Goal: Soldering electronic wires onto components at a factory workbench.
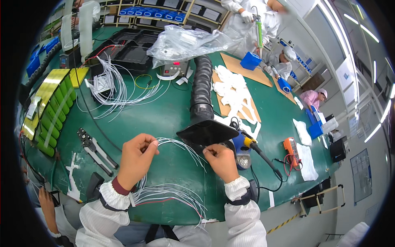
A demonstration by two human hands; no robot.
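My left hand (138, 158) is closed around a bundle of thin white wires (177, 143), whose loose ends fan out to the right. More white wires (168, 192), with a red one among them, lie on the green table below that hand. My right hand (221, 161) has thumb and fingers pinched together close to the wire ends; what sits in the pinch is too small to make out. Just above it hangs the black hood (207, 131) of a flexible hose. A soldering iron (259, 152) rests in its blue stand to the right of this hand.
Wire strippers (96, 150) and a green-celled battery pack (51, 115) lie at the left. Behind are another wire bundle (109, 84), a clear plastic bag (181, 43) and white gloves (232, 90) on cardboard. An orange multimeter (291, 151) lies at the right. Co-workers stand beyond.
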